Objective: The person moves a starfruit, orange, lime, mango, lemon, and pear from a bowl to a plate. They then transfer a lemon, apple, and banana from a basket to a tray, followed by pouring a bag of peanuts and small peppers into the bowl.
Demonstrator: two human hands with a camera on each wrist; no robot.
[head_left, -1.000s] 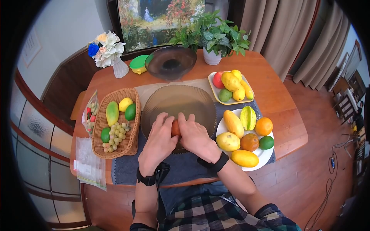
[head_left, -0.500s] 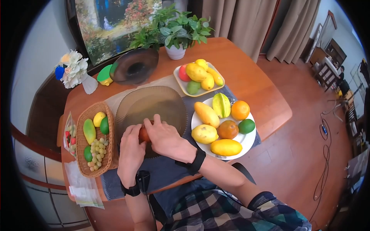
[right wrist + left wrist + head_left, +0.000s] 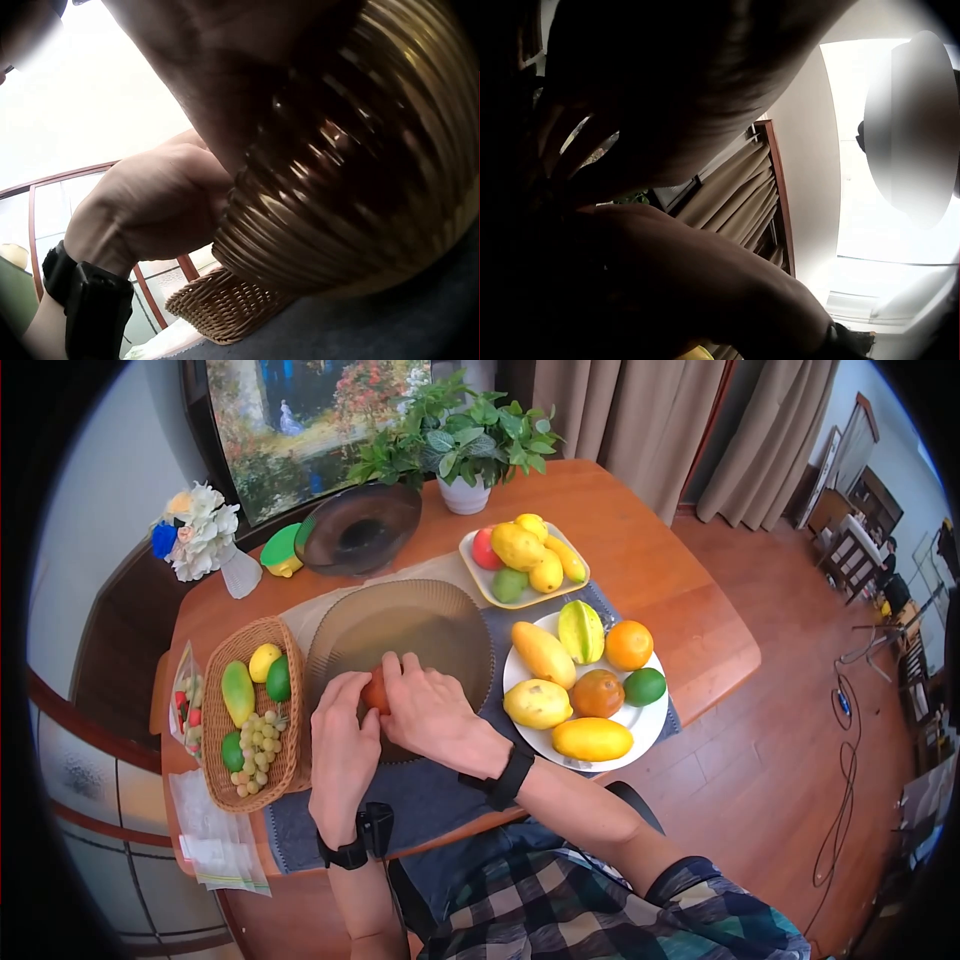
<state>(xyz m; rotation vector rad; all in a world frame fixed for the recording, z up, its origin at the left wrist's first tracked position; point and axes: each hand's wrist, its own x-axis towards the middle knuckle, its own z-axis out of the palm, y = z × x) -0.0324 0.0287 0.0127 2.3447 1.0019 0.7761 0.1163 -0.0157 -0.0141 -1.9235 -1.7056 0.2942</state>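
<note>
Both hands are around a reddish-orange round fruit point(image 3: 376, 693) in the near part of a ribbed brown glass bowl point(image 3: 420, 622). From the left, the left hand point(image 3: 342, 745) holds it with bent fingers. The right hand point(image 3: 432, 710) grips its right side and covers much of it. In the right wrist view, the bowl's ribbed wall point(image 3: 375, 202) stands in front of the right hand point(image 3: 225, 60), and the left hand point(image 3: 150, 199) is beyond. Dark shadow hides the fruit in the left wrist view, where the right hand point(image 3: 682, 255) crosses below.
A wicker basket point(image 3: 293, 750) of fruit stands left of the bowl, beside plastic bags point(image 3: 205, 820). To the right are a white fruit plate point(image 3: 645, 730) and a small fruit tray point(image 3: 580, 585). Behind stand a dark glass dish point(image 3: 390, 520), a plant point(image 3: 465, 445) and a flower vase point(image 3: 240, 572).
The head view has turned, so the table and both hands appear further left. Both hands stay at the fruit, and the right hand's raised fingers have shifted slightly over it.
</note>
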